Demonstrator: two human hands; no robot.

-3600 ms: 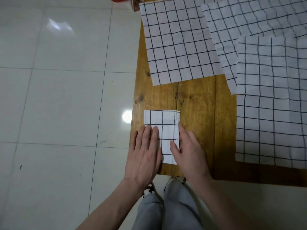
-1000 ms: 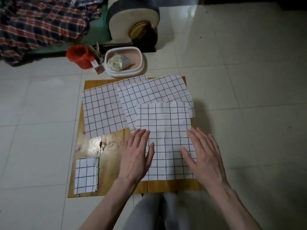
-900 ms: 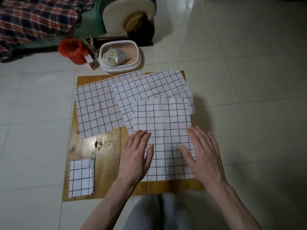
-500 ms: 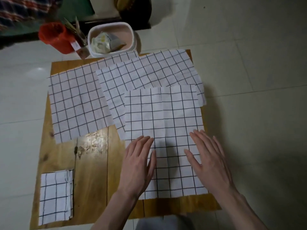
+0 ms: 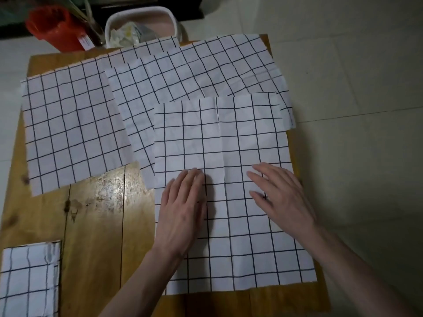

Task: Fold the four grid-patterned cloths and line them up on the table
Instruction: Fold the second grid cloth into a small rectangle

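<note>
Both grips, left hand (image 5: 183, 207) and right hand (image 5: 282, 195), lie flat, holding nothing, on the near cloth (image 5: 229, 145). Second fold is starting; next, lift an edge.

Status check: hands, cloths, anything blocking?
Left hand and right hand flat on nearest cloth. One folded cloth near left; three unfolded, overlapping. Nothing blocking.
</note>
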